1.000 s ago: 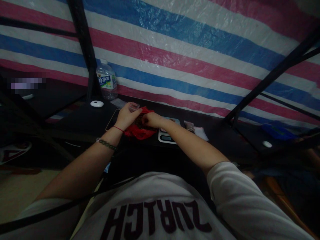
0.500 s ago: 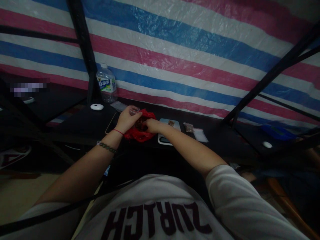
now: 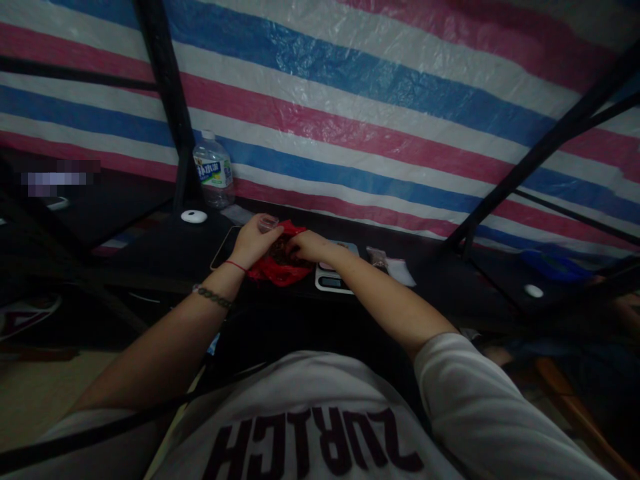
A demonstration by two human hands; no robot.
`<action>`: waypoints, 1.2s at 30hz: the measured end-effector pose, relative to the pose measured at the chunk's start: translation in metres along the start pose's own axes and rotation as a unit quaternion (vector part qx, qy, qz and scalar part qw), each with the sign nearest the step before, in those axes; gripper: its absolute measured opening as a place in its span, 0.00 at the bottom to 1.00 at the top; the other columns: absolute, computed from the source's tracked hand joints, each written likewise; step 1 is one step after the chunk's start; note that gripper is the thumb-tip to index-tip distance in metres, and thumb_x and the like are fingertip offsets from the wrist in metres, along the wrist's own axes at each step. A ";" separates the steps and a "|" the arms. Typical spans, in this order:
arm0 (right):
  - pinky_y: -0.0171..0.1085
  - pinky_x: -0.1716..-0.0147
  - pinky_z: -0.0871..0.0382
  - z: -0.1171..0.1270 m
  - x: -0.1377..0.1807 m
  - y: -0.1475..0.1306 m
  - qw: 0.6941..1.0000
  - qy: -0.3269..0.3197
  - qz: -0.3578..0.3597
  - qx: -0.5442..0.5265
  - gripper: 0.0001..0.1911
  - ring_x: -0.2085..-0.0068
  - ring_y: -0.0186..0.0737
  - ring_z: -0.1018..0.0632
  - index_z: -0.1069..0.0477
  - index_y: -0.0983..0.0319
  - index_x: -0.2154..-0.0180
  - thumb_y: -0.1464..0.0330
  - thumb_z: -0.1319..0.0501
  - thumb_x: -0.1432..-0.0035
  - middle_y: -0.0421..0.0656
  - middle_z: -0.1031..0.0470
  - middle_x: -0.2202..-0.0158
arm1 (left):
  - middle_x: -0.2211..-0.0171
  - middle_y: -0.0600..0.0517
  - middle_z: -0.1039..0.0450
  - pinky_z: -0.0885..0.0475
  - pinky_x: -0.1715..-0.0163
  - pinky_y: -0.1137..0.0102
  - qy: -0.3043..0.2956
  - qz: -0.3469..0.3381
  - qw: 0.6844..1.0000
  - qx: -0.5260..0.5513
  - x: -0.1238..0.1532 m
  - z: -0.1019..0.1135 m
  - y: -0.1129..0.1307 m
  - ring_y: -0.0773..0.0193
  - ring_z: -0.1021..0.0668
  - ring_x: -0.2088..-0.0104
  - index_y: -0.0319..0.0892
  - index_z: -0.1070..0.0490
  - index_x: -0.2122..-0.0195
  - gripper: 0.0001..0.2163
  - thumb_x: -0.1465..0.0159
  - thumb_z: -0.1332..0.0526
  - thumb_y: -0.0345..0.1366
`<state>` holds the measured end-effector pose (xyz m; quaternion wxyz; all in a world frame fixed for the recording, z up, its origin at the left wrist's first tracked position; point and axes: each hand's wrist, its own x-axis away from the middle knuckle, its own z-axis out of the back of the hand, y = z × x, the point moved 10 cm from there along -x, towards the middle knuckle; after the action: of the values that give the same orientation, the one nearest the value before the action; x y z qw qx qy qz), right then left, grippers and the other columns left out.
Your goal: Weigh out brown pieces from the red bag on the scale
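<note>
A dark worktop (image 3: 165,250) runs along a striped plastic sheet. On it, from left to right: a small white round object (image 3: 194,216), a clear water bottle (image 3: 213,169) standing upright at the back, a phone (image 3: 223,248) lying flat, a crumpled red bag (image 3: 280,263) of dark pieces, a small flat scale (image 3: 334,277) just beside the bag, and two small clear packets (image 3: 395,265) near the scale. Well apart, at the far right, lies another small white object (image 3: 533,291)

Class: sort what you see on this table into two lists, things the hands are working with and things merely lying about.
In use:
left hand holding a small clear container
right hand in the red bag
scale beside the bag

Lying about:
water bottle
white round object
phone
small clear packets
</note>
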<state>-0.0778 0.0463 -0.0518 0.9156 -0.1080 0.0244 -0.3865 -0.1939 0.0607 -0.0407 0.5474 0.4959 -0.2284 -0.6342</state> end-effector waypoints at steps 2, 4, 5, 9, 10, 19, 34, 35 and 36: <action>0.32 0.61 0.35 0.022 0.011 0.010 0.999 0.042 0.001 -0.015 0.13 0.62 0.36 0.24 0.23 0.64 0.58 0.76 0.38 0.46 0.43 0.21 0.60 | 0.63 0.50 0.23 0.29 0.59 0.68 0.004 0.002 1.000 -0.002 0.000 0.002 0.000 0.60 0.23 0.64 0.42 0.28 0.59 0.18 0.47 0.36 0.46; 0.32 0.60 0.35 0.046 0.026 0.028 0.996 0.081 -0.019 -0.027 0.12 0.61 0.36 0.24 0.23 0.63 0.57 0.74 0.38 0.45 0.43 0.21 0.59 | 0.62 0.50 0.23 0.29 0.59 0.67 0.008 0.004 1.000 -0.001 0.001 0.004 0.000 0.60 0.23 0.63 0.42 0.28 0.59 0.18 0.47 0.36 0.46; 0.33 0.60 0.35 0.056 0.036 0.039 0.995 0.092 -0.037 -0.019 0.12 0.61 0.36 0.24 0.23 0.63 0.57 0.74 0.38 0.45 0.43 0.21 0.59 | 0.62 0.50 0.23 0.29 0.58 0.67 0.008 0.005 1.000 0.000 0.001 0.004 0.000 0.60 0.23 0.63 0.42 0.28 0.59 0.18 0.47 0.36 0.46; 0.34 0.60 0.35 0.074 0.072 0.078 0.990 0.078 -0.111 0.045 0.12 0.60 0.38 0.23 0.23 0.62 0.58 0.74 0.38 0.45 0.43 0.21 0.61 | 0.61 0.49 0.23 0.29 0.57 0.67 -0.004 0.006 1.000 0.002 0.002 0.003 0.001 0.59 0.23 0.63 0.42 0.28 0.59 0.18 0.47 0.36 0.47; 0.33 0.61 0.35 0.073 0.079 0.085 0.988 0.068 -0.125 0.055 0.11 0.61 0.39 0.23 0.23 0.61 0.59 0.74 0.38 0.46 0.43 0.21 0.61 | 0.62 0.49 0.23 0.29 0.57 0.67 -0.007 0.006 1.000 0.001 0.002 0.002 0.001 0.59 0.23 0.63 0.42 0.28 0.59 0.18 0.47 0.36 0.47; 0.33 0.60 0.35 0.052 0.094 0.086 0.993 0.046 -0.095 0.059 0.11 0.60 0.39 0.23 0.22 0.62 0.60 0.75 0.38 0.46 0.43 0.20 0.61 | 0.62 0.49 0.23 0.29 0.58 0.67 -0.015 -0.001 1.000 -0.004 0.002 -0.004 -0.001 0.59 0.23 0.63 0.42 0.28 0.59 0.19 0.47 0.36 0.49; 0.33 0.57 0.35 0.039 0.089 0.082 0.993 0.011 -0.068 0.094 0.13 0.57 0.41 0.23 0.22 0.63 0.57 0.72 0.37 0.46 0.46 0.21 0.58 | 0.62 0.49 0.23 0.30 0.58 0.66 -0.006 0.009 1.000 -0.006 0.001 -0.001 -0.003 0.59 0.23 0.63 0.43 0.28 0.58 0.20 0.47 0.36 0.49; 0.33 0.57 0.35 0.039 0.089 0.082 0.993 0.011 -0.069 0.092 0.13 0.57 0.41 0.23 0.22 0.63 0.57 0.72 0.37 0.46 0.46 0.21 0.59 | 0.62 0.49 0.23 0.30 0.58 0.66 -0.004 0.008 1.000 -0.003 0.001 -0.001 -0.004 0.59 0.23 0.63 0.43 0.28 0.58 0.20 0.47 0.36 0.49; 0.33 0.57 0.35 0.040 0.089 0.082 0.994 0.010 -0.069 0.090 0.13 0.57 0.41 0.23 0.22 0.63 0.57 0.72 0.37 0.46 0.46 0.21 0.59 | 0.62 0.49 0.23 0.30 0.58 0.66 -0.003 0.008 1.000 -0.001 0.001 -0.001 -0.004 0.59 0.23 0.63 0.43 0.28 0.58 0.20 0.47 0.36 0.49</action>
<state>0.0472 0.0451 -0.0273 0.8925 -0.0227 -0.0086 -0.4505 -0.1947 0.0611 -0.0453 0.5524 0.4919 -0.2334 -0.6312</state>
